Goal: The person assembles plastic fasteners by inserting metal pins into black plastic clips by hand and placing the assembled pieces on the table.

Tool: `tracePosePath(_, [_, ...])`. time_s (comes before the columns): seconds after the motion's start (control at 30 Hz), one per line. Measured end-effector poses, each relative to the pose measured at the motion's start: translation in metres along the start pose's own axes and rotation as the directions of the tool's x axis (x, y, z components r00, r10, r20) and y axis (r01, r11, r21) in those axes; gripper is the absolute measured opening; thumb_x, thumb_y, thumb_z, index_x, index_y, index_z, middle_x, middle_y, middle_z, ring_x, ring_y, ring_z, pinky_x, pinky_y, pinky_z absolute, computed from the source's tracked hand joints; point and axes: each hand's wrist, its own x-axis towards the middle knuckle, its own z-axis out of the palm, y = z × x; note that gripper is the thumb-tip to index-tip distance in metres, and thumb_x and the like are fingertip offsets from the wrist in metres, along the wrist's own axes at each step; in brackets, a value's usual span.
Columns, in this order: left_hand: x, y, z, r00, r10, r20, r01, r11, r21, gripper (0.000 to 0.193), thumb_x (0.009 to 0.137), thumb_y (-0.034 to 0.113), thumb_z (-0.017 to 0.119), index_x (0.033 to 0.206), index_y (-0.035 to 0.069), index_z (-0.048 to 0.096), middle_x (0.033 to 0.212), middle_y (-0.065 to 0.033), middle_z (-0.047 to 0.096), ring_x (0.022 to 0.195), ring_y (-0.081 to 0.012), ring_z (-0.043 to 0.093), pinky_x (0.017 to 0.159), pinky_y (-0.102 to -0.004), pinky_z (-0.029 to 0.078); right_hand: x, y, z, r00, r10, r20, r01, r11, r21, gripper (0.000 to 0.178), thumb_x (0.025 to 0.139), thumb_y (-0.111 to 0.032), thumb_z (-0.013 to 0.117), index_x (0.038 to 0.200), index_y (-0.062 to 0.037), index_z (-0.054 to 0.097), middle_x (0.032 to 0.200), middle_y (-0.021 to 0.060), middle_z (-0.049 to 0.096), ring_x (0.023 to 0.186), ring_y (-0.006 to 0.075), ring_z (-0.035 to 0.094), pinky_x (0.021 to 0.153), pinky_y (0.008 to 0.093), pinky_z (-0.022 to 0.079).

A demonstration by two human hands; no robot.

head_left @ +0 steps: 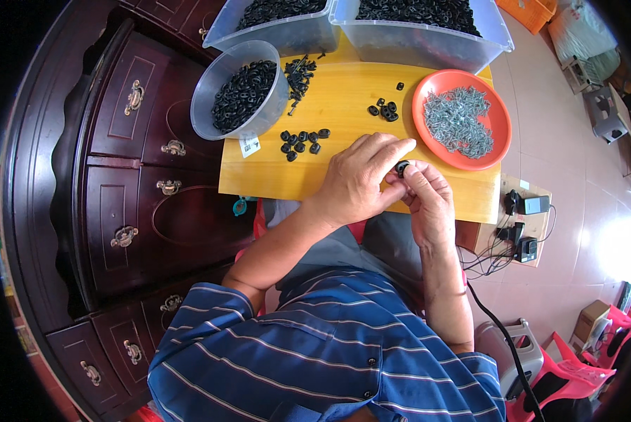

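Observation:
Both my hands meet over the front of the yellow table (343, 91). Between their fingertips is a small rounded black part (402, 167), its exact kind too small to tell. My right hand (430, 197) pinches it with thumb and fingers. The fingers of my left hand (361, 176) close on it from the other side, partly hiding it. Several similar black pieces (302, 143) lie loose left of my hands, and a smaller cluster of black pieces (383, 110) lies beyond them. An orange-red plate (501, 133) at the right holds a heap of silvery screws (459, 121).
A round clear tub (201, 105) of black parts stands at the table's left, beside scattered black screw-like pieces (299, 76). Two plastic bins (428, 42) of black parts line the back. Dark wooden drawers (118, 204) border the left; cabled adapters (526, 246) lie low at right.

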Motion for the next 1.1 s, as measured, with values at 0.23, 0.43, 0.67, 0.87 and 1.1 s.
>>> tracePosePath(0.23, [-0.003,-0.003,0.004,1.0,-0.008,-0.017,0.007,1.0,-0.028,0.036,0.073,0.011,0.081,0.107,0.005,0.069,0.095,-0.0085,0.066,0.086,-0.0278,0.068,0.072,-0.0385,0.056,-0.003,-0.002,-0.003,1.0,0.007,0.007,-0.007,0.998,0.067,0.019,0.103,-0.019,0.058,0.106,-0.0041,0.069,0.102,0.0063,0.072,0.091,0.0123,0.066,0.085,0.0295,0.053])
tracePosePath(0.43, [-0.001,-0.004,-0.002,1.0,0.01,-0.002,-0.01,0.998,-0.059,0.034,0.072,0.014,0.082,0.103,0.005,0.071,0.092,-0.0079,0.067,0.081,-0.0272,0.068,0.069,-0.0382,0.056,-0.002,0.0,-0.004,1.0,0.009,0.006,-0.009,0.997,0.077,0.017,0.103,-0.018,0.059,0.102,-0.0049,0.069,0.095,0.0029,0.07,0.085,0.0098,0.064,0.081,0.0282,0.052])
tracePosePath(0.67, [0.0,-0.003,-0.008,0.997,0.026,0.071,-0.021,0.997,-0.072,0.034,0.074,0.013,0.084,0.103,0.002,0.072,0.094,-0.0115,0.068,0.084,-0.029,0.068,0.073,-0.0376,0.055,-0.002,0.003,-0.004,1.0,0.008,-0.02,-0.007,0.997,0.071,0.013,0.101,-0.016,0.062,0.098,-0.0064,0.07,0.089,-0.0006,0.068,0.079,0.0073,0.062,0.075,0.0249,0.051])
tracePosePath(0.87, [-0.001,-0.009,-0.002,0.997,0.064,0.031,-0.062,0.996,-0.065,0.029,0.074,0.015,0.081,0.099,0.005,0.073,0.089,-0.008,0.068,0.078,-0.0266,0.067,0.068,-0.0375,0.055,-0.002,0.004,-0.005,0.999,0.003,-0.036,-0.001,0.998,0.058,0.01,0.099,-0.015,0.064,0.095,-0.0072,0.07,0.085,-0.002,0.067,0.076,0.0064,0.061,0.072,0.0233,0.05])
tracePosePath(1.1, [-0.004,-0.011,-0.001,0.998,0.054,0.029,-0.051,0.994,-0.094,0.029,0.076,0.014,0.081,0.102,0.004,0.073,0.09,-0.0091,0.07,0.079,-0.0273,0.068,0.068,-0.037,0.056,-0.001,0.007,-0.004,0.997,-0.019,-0.069,0.019,1.0,-0.008,0.012,0.099,-0.015,0.062,0.096,-0.0063,0.069,0.083,-0.0023,0.064,0.073,0.0064,0.058,0.07,0.0236,0.049])
